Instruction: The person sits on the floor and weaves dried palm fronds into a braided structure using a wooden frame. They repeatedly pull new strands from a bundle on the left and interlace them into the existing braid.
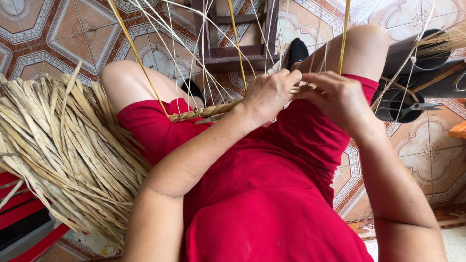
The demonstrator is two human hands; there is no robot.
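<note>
- Left hand [269,94] and right hand [340,99] are both closed on the braided straw band [213,111], pinching it between them above the lap.
- A finished braid length trails leftward from the left hand.
- Loose strands [194,53] fan beyond the hands, unwoven.
- A large straw bundle [63,145] lies left of the left arm, apparently unused.

Single head-worn view, looking steeply down, close over lap and both hands, tiled floor beyond
</note>
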